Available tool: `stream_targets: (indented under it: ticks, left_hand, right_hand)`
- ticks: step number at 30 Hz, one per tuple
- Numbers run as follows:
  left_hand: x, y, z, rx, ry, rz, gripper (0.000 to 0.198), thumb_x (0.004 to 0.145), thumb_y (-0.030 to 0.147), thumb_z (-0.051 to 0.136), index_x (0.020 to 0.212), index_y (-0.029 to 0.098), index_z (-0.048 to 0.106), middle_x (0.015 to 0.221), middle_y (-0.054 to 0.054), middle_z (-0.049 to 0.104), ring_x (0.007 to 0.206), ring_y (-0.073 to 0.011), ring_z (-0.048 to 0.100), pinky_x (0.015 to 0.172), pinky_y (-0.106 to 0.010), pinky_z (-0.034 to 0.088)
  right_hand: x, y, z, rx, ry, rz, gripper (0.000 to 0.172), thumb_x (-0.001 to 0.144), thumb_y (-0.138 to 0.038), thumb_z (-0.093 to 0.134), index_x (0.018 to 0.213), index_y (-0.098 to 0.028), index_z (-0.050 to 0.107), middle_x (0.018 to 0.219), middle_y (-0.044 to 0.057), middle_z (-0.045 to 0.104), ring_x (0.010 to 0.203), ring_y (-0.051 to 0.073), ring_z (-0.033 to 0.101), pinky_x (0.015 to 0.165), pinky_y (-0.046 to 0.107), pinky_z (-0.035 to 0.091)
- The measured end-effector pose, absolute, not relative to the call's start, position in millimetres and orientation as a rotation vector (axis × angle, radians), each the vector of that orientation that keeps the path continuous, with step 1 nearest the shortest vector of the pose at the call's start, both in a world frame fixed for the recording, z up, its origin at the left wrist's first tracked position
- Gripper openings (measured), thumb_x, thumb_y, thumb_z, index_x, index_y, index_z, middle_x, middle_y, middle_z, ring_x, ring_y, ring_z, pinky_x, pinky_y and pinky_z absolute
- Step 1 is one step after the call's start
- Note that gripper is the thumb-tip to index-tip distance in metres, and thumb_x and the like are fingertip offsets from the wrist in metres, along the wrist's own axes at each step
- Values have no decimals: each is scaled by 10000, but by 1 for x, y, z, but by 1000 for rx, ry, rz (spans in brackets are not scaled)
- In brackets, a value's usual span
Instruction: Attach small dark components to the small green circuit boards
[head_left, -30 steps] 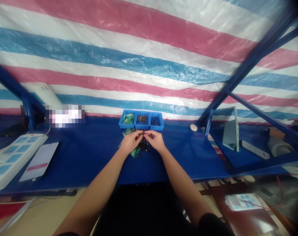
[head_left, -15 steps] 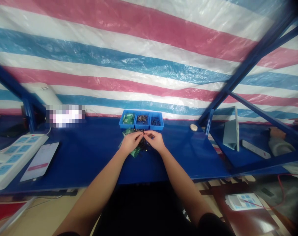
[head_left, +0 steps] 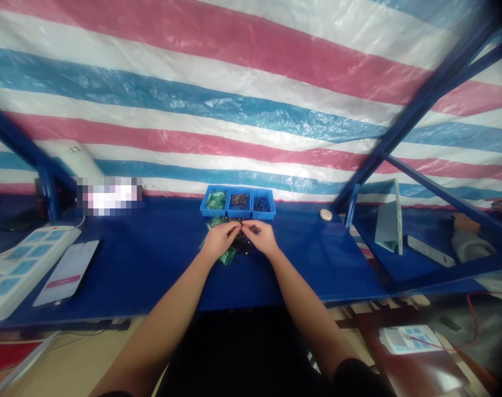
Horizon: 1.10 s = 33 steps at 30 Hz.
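My left hand (head_left: 220, 239) and my right hand (head_left: 261, 236) meet at the fingertips over a pile on the blue table. Both are closed in a pinch; what they hold between them is too small to name. Under and around them lie green pieces (head_left: 228, 256) and small dark and brassy parts (head_left: 246, 247), partly hidden by the fingers. Just beyond stand three joined blue bins. The left bin (head_left: 203, 210) has green pieces, the middle bin (head_left: 239, 213) small brassy and dark parts, and the right bin (head_left: 264, 215) dark pieces.
At the left lie a white power strip (head_left: 25, 264) and a phone (head_left: 67, 273). A round whitish object (head_left: 326, 214) sits at the right. Beyond the blue frame (head_left: 352, 207) are a tablet in a stand (head_left: 389, 223) and another person's hand (head_left: 466, 224). A striped sheet (head_left: 234, 110) hangs behind.
Nearly nothing differs. Both hands stay pinched together in the same place above the pile; the view has shifted only very slightly.
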<state>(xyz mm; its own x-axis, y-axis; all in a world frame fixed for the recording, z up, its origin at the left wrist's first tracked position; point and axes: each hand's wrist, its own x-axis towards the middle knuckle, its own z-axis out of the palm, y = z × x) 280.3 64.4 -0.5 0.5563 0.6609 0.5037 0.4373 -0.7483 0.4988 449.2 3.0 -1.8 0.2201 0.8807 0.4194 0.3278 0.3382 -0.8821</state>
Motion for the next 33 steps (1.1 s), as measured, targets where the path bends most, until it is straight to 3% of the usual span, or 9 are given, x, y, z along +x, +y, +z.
stream_targets:
  ticks: [5, 10, 15, 22, 33]
  left_hand:
    - [280, 64, 0, 2470, 892, 1004, 257, 944, 367, 465, 1045, 263, 677, 1062, -8, 717, 913, -175, 680, 798, -273, 518]
    - [280, 65, -2, 2464, 960, 1004, 275, 926, 392, 501, 1102, 254, 659, 953, -9, 736, 801, -163, 691, 734, -260, 529]
    - [281, 66, -5, 2465, 888, 1070, 251, 935, 374, 486, 1041, 256, 681, 1066, -8, 720, 922, -174, 685, 818, -272, 521]
    - [280, 65, -2, 2477, 974, 967, 272, 945, 392, 457, 1082, 255, 648, 950, -13, 732, 788, -164, 688, 692, -247, 502]
    - [279, 62, 4, 2473, 993, 988, 287, 942, 405, 459, 1096, 250, 646, 963, -21, 728, 806, -171, 684, 699, -251, 498]
  right_hand:
    - [448, 3, -2, -1224, -1330, 586, 286, 799, -386, 665, 1000, -193, 729, 850, 55, 738, 669, 174, 667, 654, 308, 554]
    - [448, 3, 0, -1228, -1306, 602, 275, 791, -388, 671, 967, -189, 740, 873, 63, 745, 686, 180, 677, 673, 314, 562]
    - [447, 2, 2, -1240, -1277, 637, 298, 773, -404, 687, 963, -181, 742, 863, 66, 746, 708, 185, 678, 688, 317, 566]
    - [448, 3, -1, -1199, -1240, 709, 328, 763, -423, 693, 979, -180, 732, 865, 68, 740, 726, 186, 683, 711, 327, 572]
    - [450, 4, -4, -1202, -1236, 711, 280, 763, -359, 695, 965, -168, 731, 888, 76, 743, 739, 192, 694, 739, 338, 575]
